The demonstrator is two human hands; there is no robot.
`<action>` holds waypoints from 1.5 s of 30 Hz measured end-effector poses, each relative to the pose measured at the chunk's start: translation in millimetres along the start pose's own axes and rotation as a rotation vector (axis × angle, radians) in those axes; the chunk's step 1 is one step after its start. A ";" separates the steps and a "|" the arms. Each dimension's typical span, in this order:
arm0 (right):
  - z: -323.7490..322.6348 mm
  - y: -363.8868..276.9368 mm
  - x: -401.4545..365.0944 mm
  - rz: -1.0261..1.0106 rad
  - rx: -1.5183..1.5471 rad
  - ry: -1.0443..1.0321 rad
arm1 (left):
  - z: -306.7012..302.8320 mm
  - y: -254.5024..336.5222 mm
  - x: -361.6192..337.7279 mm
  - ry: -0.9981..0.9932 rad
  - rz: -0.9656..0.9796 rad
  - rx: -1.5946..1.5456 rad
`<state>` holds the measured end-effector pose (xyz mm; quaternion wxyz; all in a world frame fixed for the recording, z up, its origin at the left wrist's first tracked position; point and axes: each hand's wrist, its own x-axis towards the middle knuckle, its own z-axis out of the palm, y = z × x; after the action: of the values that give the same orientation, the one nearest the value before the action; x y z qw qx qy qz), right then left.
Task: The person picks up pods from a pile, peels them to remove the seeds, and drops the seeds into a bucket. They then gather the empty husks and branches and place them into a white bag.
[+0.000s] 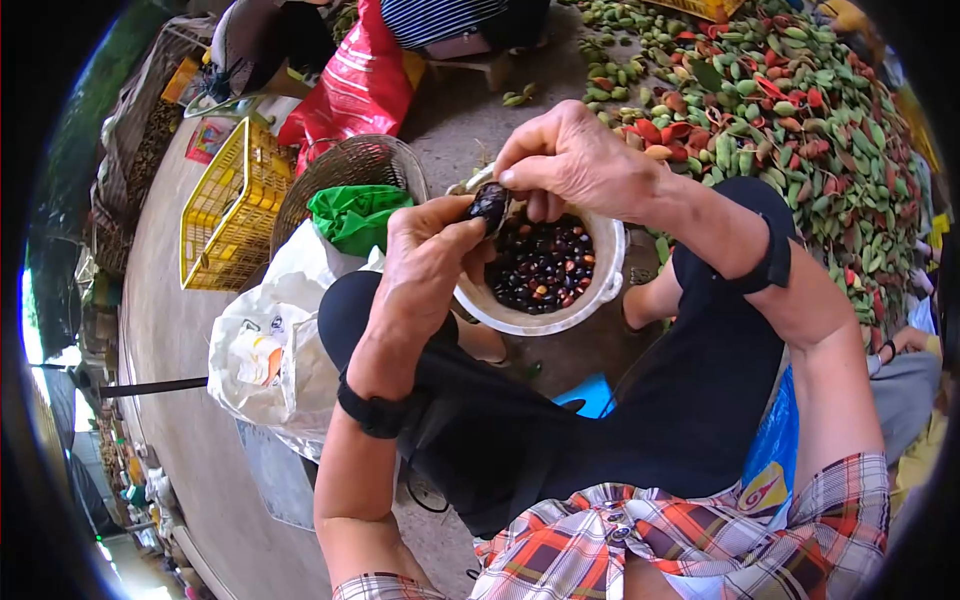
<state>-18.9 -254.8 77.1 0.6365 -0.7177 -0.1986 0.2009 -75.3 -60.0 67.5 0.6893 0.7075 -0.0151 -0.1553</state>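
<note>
Plaid shirt cloth (690, 535) in orange, white and dark tones lies nearest the camera, with black-trousered legs (590, 445) beyond it, bent around a round whitish bucket (612, 262). The bucket stands on a grey, worn, concrete-like floor (190, 390).

Over the bucket's far left side, the left hand (425, 245) grips a dark, oval, rough-skinned piece (489, 207) between thumb and fingers. The right hand (575, 165) has its thumb and forefinger drawn together at the piece's upper edge; whether they grip it, I cannot tell.

To the right spreads a broad heap of green and red pods (820, 150). To the left are a yellow slatted plastic crate (225, 215), a round woven basket (405, 165) with a crumpled green plastic bag (360, 215) at its mouth, and a slumped white sack (290, 350). A shiny red sack (365, 75) stands farther off, near a person in striped clothing (450, 20), cut off at the top. Another person's hand (908, 342) shows at the right edge.

Fingers partly hide the piece, and clutter along the left edge is warped and unclear. Glossy, rounded, dark brown seeds (540, 265) fill the bucket's bottom, some with paler patches.
</note>
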 end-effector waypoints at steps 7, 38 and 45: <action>12.6 6.0 -0.6 -0.061 -0.043 0.029 | 0.0 -6.2 -5.9 0.038 0.011 0.043; -223.7 -25.9 -107.9 -0.211 -0.253 0.954 | -170.1 19.4 -116.2 0.410 -0.326 1.613; -335.2 157.4 -132.6 0.226 -0.140 1.137 | -51.1 73.5 17.1 0.305 0.039 1.160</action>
<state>55.7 -623.6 -38.0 0.5689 -0.7698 0.2392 -0.1628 -32.7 -18.1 136.2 0.1878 0.9821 -0.0114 -0.0057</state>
